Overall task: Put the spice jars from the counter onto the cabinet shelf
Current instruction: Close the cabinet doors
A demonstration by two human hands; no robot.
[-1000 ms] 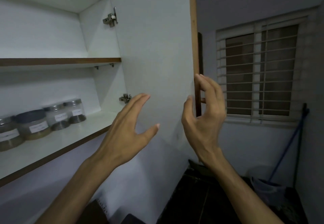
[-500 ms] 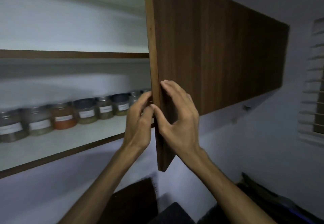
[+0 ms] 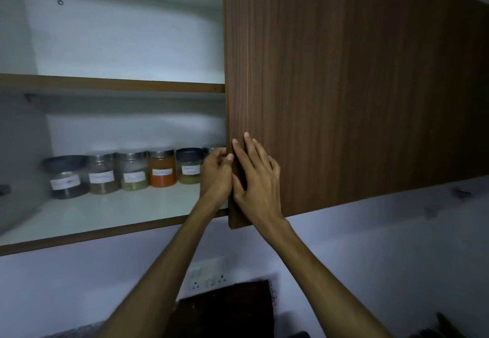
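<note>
The cabinet door (image 3: 344,86) is swinging nearly shut compared with a second ago, the right hand (image 3: 258,178) lying flat, fingers apart, on its face, the left hand (image 3: 215,174) pinching its edge, spice jars (image 3: 132,172) sitting shelved beyond the left hand, suggesting the task is finishing.

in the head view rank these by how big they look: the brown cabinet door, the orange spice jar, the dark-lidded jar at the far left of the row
1. brown cabinet door, by far the largest.
2. dark-lidded jar, wider than the orange one, though the wide-angle edge may stretch it.
3. orange spice jar.
</note>
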